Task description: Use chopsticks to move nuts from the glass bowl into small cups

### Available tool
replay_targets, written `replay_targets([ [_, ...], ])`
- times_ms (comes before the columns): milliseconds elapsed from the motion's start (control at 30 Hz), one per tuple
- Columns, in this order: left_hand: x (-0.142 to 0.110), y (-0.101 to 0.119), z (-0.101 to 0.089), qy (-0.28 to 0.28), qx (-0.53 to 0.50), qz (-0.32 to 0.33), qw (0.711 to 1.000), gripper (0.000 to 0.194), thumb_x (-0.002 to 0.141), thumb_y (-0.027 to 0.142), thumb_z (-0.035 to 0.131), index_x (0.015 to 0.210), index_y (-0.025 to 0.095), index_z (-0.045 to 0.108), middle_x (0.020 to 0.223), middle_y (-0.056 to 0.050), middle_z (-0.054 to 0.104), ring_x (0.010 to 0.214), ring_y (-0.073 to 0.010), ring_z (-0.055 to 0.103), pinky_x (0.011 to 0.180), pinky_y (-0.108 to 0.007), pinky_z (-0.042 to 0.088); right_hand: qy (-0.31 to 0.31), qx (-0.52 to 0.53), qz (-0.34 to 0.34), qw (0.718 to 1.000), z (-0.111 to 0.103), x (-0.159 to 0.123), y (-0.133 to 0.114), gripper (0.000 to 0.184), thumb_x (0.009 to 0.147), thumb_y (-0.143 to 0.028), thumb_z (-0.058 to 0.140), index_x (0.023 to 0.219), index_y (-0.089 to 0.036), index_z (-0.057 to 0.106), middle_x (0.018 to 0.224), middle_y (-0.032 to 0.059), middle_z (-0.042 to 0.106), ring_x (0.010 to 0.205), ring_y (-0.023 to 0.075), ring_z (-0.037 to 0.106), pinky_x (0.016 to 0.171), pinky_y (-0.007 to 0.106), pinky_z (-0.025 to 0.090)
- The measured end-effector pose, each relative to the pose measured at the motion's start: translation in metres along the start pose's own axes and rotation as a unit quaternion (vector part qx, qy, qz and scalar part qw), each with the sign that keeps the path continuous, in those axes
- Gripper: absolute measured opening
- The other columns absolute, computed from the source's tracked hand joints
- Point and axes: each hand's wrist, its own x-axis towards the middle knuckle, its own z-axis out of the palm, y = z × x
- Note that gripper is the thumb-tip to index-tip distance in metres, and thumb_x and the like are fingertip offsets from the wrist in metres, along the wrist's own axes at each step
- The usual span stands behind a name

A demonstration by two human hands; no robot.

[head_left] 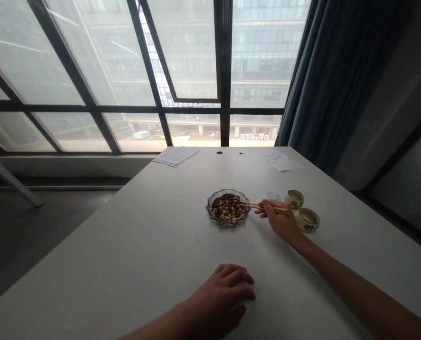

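Your right hand sits just right of the dish, its fingers clamped around a pair of slim light-wood chopsticks. They lie nearly level, which carries their tips in over the rim. The tips reach the right side of a heap of dark and pale roasted nuts or seeds. They look close together, but at this size you can't tell whether they're pinching a piece.

The heap fills a scalloped clear glass dish with a bluish tint, set on a white tabletop, well in from its left edge. Your left hand, fingers slightly curled, rests palm-down and empty on the bare surface nearer you, well clear of the dish.

Just beyond your right hand stand two small cream cups with dark lettering, leaving little room on that side. A scrap of white paper lies beside the farther cup. There's far more open tabletop to the left of the dish and between it and your left hand. Loose white sheets lie at the far end, below a large window.
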Motion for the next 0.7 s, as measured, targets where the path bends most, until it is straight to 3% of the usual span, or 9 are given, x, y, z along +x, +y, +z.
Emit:
replay_targets([
  [500, 0.0002, 0.0024, -0.002, 0.0, -0.003, -0.004, 1.0, 0.04, 0.085, 0.012, 0.064, 0.119, 0.031, 0.061, 0.137, -0.001, 0.062, 0.132, -0.0248, 0.052, 0.115, -0.041, 0.037, -0.031, -0.053, -0.046, 0.997, 0.0045, -0.0031, 0.001, 0.047, 0.098, -0.057, 0.058, 0.087, -0.016, 0.077, 0.085, 0.0093, 0.079, 0.072, 0.0221, 0.076, 0.067, 0.033, 0.064],
  [700, 0.0001, 0.0029, -0.0017, 0.002, -0.003, -0.005, 1.0, 0.041, 0.086, 0.011, 0.063, 0.12, 0.032, 0.061, 0.137, -0.001, 0.062, 0.132, -0.0247, 0.052, 0.115, -0.041, 0.038, -0.045, -0.112, -0.098, 0.988, 0.0057, -0.0068, -0.0037, 0.045, 0.102, -0.051, 0.054, 0.082, -0.017, 0.077, 0.083, 0.0089, 0.078, 0.073, 0.0216, 0.073, 0.069, 0.032, 0.058],
])
